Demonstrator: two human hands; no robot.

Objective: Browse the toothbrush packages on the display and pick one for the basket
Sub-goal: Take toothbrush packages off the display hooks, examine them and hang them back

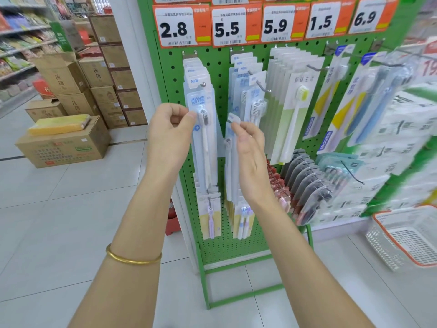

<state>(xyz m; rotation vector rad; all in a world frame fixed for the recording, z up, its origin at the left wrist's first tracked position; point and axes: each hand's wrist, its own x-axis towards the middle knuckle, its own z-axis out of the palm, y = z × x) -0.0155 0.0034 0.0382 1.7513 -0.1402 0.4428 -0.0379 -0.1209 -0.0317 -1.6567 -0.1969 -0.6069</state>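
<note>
A green pegboard display (220, 65) carries rows of hanging toothbrush packages under orange price tags. My left hand (169, 131) pinches the left edge of the front toothbrush package (204, 138) on the leftmost hook, below the 2.8 tag. My right hand (250, 147) pinches the top tab of a second toothbrush package (229, 157), which hangs down off the hooks in front of the board. The white basket with an orange rim (402, 237) stands on the floor at the lower right.
More toothbrush packs (293, 114) hang to the right, with dark packs (309, 181) lower down. Stacked cardboard boxes (94, 76) stand at the left, one low box (63, 145) out on the tiled floor. Store shelves run along the far left.
</note>
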